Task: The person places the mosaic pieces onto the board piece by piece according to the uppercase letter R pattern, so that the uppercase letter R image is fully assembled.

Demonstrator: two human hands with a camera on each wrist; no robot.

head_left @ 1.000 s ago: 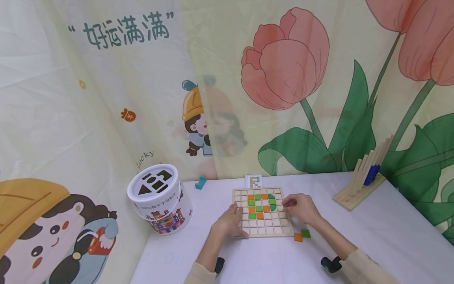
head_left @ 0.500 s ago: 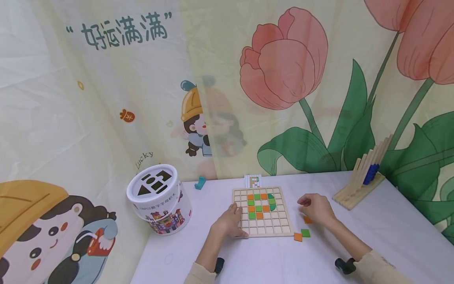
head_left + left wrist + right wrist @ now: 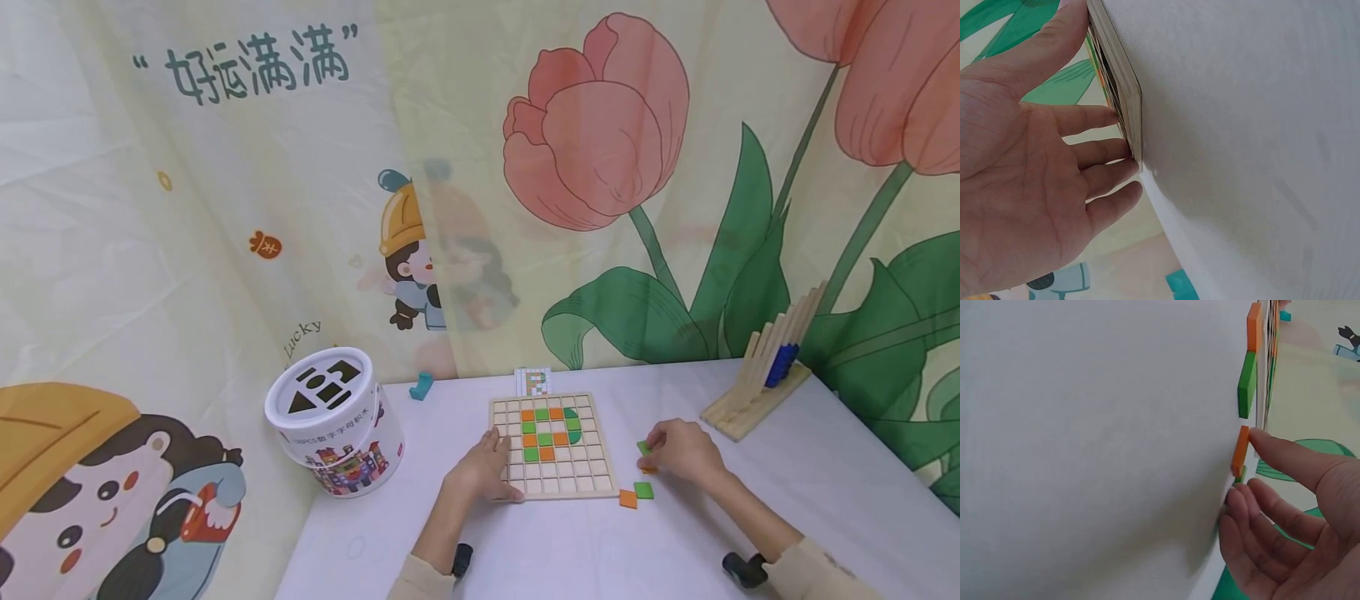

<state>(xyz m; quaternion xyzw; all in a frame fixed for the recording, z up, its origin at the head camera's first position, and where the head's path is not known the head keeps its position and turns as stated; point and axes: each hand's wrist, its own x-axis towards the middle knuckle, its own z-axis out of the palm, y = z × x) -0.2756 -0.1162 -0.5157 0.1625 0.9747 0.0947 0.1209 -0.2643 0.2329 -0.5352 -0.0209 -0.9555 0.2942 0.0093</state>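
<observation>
A wooden grid board point(image 3: 551, 481) lies on the table with orange, green and dark-green rounded tiles set in its upper part. My left hand point(image 3: 483, 467) rests at the board's left edge, its straight fingertips touching the side in the left wrist view. To the right of the board, my right hand point(image 3: 686, 452) reaches down over loose tiles. In the right wrist view its thumb meets an orange tile point(image 3: 1240, 450), while the bent fingers sit just past a partly hidden green tile point(image 3: 1240, 474). Another orange tile point(image 3: 627, 498) and green tile point(image 3: 643, 490) lie at the board's lower right corner.
A pattern card point(image 3: 533, 381) lies behind the board. At the left stands a white bucket point(image 3: 348, 446) with shaped holes in its lid; a teal block point(image 3: 422, 386) lies near it. A wooden peg stand point(image 3: 757, 396) with blue beads occupies the back right, before a printed curtain point(image 3: 480, 250).
My right hand has moved away from the board's right edge and down onto the loose tiles at the right. The left hand keeps its place at the board.
</observation>
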